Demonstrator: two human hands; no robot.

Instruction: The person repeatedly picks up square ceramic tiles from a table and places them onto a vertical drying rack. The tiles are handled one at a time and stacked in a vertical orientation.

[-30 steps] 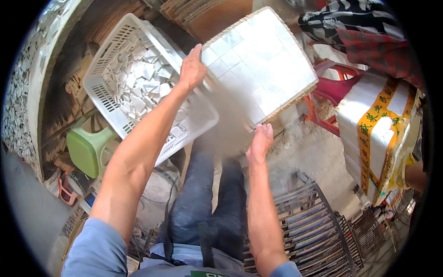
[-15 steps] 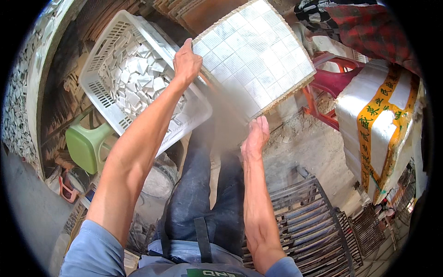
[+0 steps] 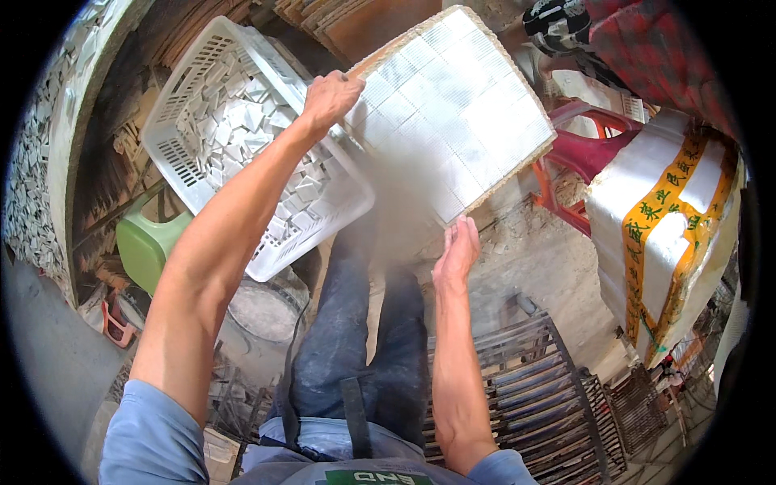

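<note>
A square board covered with a grid of white, finely ribbed tiles is held up tilted in front of me. My left hand is closed around its left edge, thumb and fingers wrapped over the rim. At the board's near corner, my right hand grips with its fingers close together and pointing away from me; part of its grip is hidden. A blurred grey patch covers the area between my hands. Left of the board, a white plastic basket holds many loose white tile pieces, partly behind my left forearm.
A green stool stands at left beside a surface heaped with tile chips. At right are a red plastic chair and a taped white foam box. A slatted rack lies by my right forearm; checked cloth hangs at upper right.
The board has shifted slightly right and toward me. My left hand has moved a little right and away from me; my right hand has gone slightly right and nearer with the corner.
</note>
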